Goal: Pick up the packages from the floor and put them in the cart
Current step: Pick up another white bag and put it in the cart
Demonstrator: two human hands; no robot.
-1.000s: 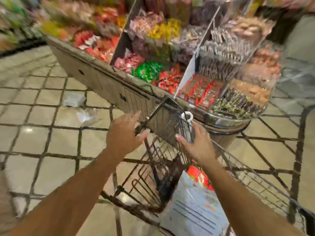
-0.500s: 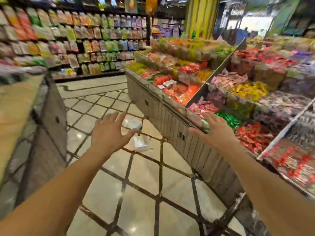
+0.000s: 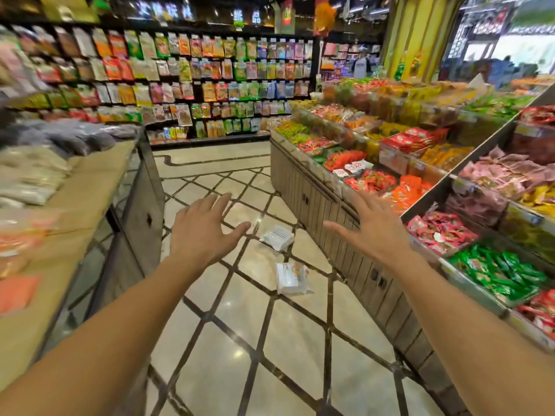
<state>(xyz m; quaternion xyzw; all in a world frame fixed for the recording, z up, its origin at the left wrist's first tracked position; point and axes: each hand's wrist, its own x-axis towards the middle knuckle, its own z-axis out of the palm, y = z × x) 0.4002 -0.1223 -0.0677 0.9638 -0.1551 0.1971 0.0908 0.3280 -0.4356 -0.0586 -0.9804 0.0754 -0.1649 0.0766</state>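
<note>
Two white packages lie on the tiled floor of the aisle. The nearer package [image 3: 292, 278] is flat with an orange mark on its label. The farther package [image 3: 277, 237] lies crumpled close to the base of the right display. My left hand [image 3: 201, 230] is stretched out in front of me, fingers spread, holding nothing. My right hand [image 3: 370, 227] is also spread and empty, hovering over the edge of the right display. Both hands are above and short of the packages. The cart is out of view.
A long display [image 3: 327, 217] filled with bright snack packets runs along the right side. A wooden-topped counter [image 3: 99, 187] with bagged goods stands on the left. Shelves of hanging packets [image 3: 192, 85] close the aisle at the back. A person stands far off at the back.
A second ago both hands were at the cart's wire basket. The view has since swung up and left down the aisle, the cart has left the frame, and the floor packages are nearer.
</note>
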